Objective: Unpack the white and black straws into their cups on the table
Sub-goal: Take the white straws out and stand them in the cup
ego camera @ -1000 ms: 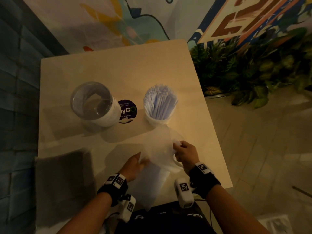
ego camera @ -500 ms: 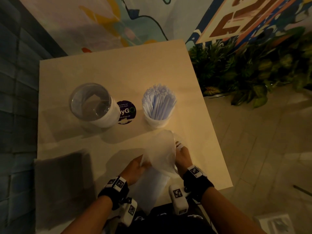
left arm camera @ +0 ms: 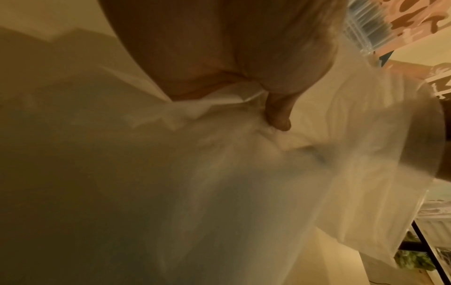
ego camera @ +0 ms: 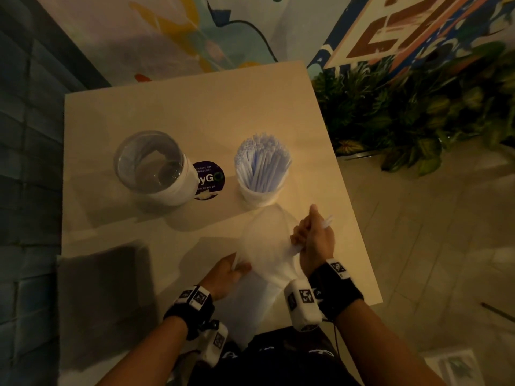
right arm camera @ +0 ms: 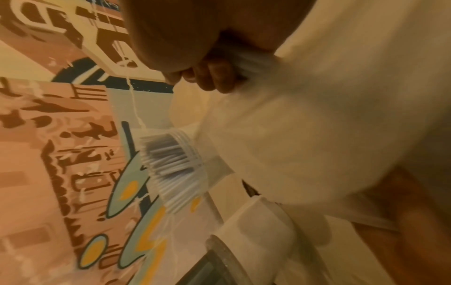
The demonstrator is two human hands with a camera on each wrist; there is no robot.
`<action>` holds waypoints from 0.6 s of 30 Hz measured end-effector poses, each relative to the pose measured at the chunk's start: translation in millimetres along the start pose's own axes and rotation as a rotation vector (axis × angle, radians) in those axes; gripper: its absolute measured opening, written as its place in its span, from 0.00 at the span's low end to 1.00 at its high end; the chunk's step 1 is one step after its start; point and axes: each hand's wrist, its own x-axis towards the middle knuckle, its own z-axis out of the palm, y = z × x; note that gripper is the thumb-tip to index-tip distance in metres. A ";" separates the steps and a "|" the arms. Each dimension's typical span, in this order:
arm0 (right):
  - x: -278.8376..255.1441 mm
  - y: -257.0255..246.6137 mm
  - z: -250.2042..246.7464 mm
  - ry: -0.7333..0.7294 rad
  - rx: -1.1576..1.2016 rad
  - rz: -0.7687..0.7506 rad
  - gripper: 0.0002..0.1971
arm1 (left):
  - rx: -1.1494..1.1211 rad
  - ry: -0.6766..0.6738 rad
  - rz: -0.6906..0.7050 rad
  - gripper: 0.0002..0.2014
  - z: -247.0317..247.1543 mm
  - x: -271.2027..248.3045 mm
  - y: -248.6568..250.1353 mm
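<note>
A translucent plastic bag point(ego camera: 264, 243) lies at the table's near edge. My left hand point(ego camera: 237, 268) pinches its left edge; the left wrist view shows a fingertip pressed into the crumpled film point(left arm camera: 244, 154). My right hand point(ego camera: 310, 232), at the bag's right side, is curled round a small bunch of white straws point(ego camera: 326, 222), and the right wrist view shows the fingers point(right arm camera: 214, 77) wrapped on them. Just beyond stands a white cup point(ego camera: 260, 196) packed with white straws point(ego camera: 262, 160). A wider clear cup point(ego camera: 156, 168) to its left holds no straws.
A dark flat rectangle point(ego camera: 103, 302) lies at the table's near left corner. A round purple sticker point(ego camera: 209, 179) sits between the cups. Plants point(ego camera: 404, 112) stand off the table's right edge, with a painted wall behind. The far half of the table point(ego camera: 181, 107) is bare.
My right hand dipped into the bag and has come up holding white straws, a little closer to the straw cup. My left hand has kept its hold on the bag's edge.
</note>
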 end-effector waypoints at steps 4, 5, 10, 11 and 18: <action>-1.0 -38.9 2.5 -0.084 0.080 -0.125 0.24 | -0.050 0.008 -0.028 0.11 -4.3 -1.6 -7.4; -3.1 -50.8 4.9 -0.113 0.089 -0.168 0.25 | -0.051 0.019 -0.030 0.15 -5.8 -2.2 -8.0; -33.7 -115.4 29.3 -0.234 0.104 -0.450 0.26 | -0.029 0.016 0.043 0.08 -7.3 -0.8 -5.7; -41.7 -127.6 35.5 -0.263 0.102 -0.506 0.26 | -0.031 0.022 0.061 0.08 -6.6 0.5 -6.0; -77.7 -174.6 89.9 -0.496 0.096 -0.795 0.23 | -0.037 0.053 0.054 0.06 -4.1 2.4 -14.9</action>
